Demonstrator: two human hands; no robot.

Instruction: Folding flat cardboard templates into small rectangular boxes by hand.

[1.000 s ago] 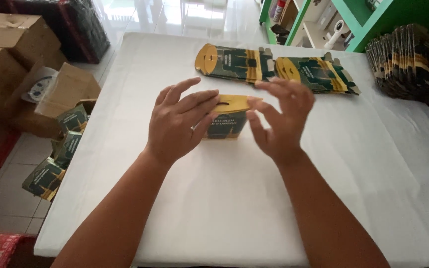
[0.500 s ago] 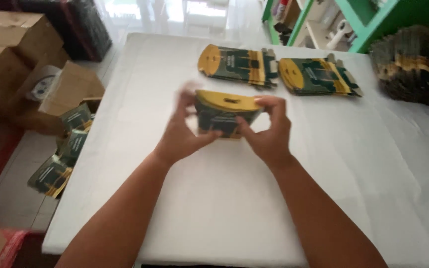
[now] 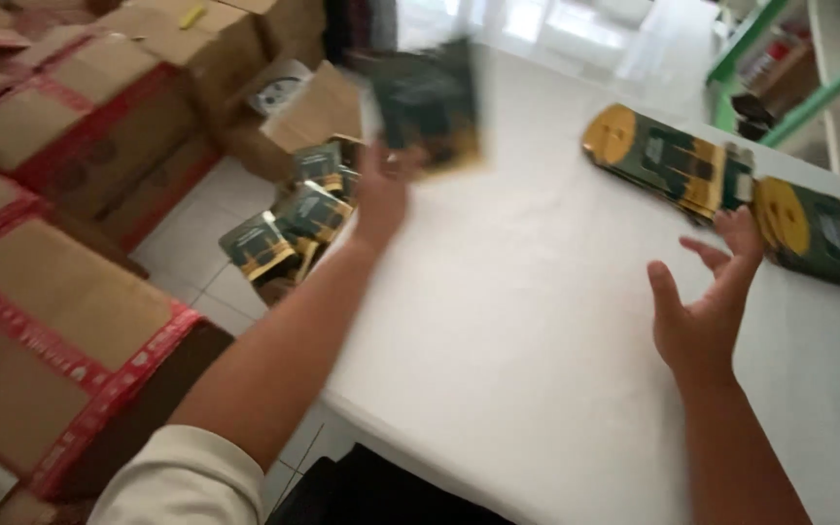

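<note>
My left hand (image 3: pixel 381 194) holds a folded dark green and gold carton (image 3: pixel 427 105) up near the left edge of the white table (image 3: pixel 517 331); the carton is blurred by motion. My right hand (image 3: pixel 707 297) hovers over the table with fingers spread and nothing in it. It is close to a stack of flat green and gold carton blanks (image 3: pixel 668 160), and a second stack (image 3: pixel 828 233) lies to its right.
Several finished green cartons (image 3: pixel 289 219) lie heaped on the tiled floor left of the table. Brown cardboard boxes with red tape (image 3: pixel 60 292) fill the left side. An open cardboard box (image 3: pixel 313 102) stands behind the heap. Green shelving (image 3: pixel 789 68) is at the far right.
The carton was held in both hands at the table's middle. Now my left hand alone has carried it to the left edge, my right hand has let go, and the view has swung left.
</note>
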